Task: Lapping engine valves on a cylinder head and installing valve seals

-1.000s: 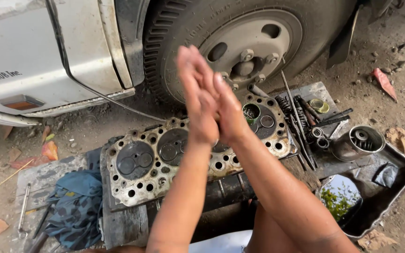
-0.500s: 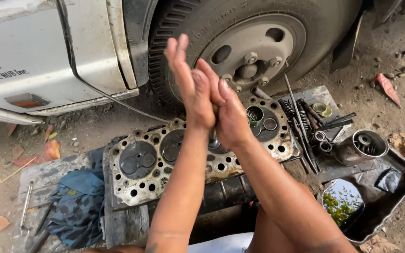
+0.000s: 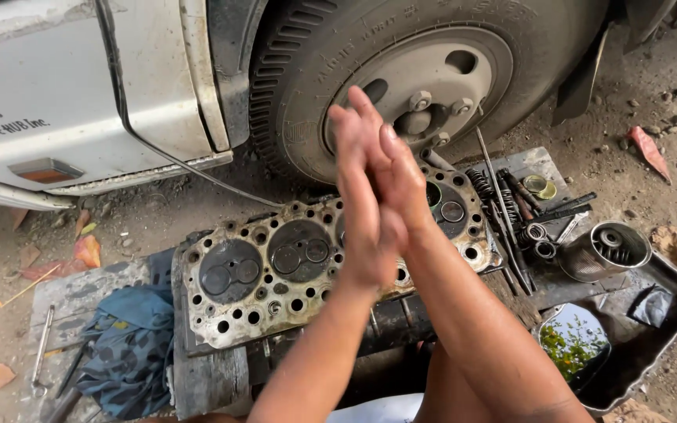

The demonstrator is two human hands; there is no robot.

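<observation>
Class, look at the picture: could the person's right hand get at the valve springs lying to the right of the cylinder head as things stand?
Probably yes: the right hand holds nothing, only pressing against the left hand, and the valve springs lie uncovered on the board.

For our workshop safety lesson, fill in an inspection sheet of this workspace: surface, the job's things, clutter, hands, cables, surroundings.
Surface: dirt ground, boards under the parts.
Job's things: cylinder head, dirty, on the boards.
Clutter: valve springs, metal cup, oil pan, blue rag, spanner.
Hands: left hand and right hand pressed together, holding nothing seen.
Cables: thin cable hanging from the vehicle.
Surroundings: wheel, white vehicle body.
</observation>
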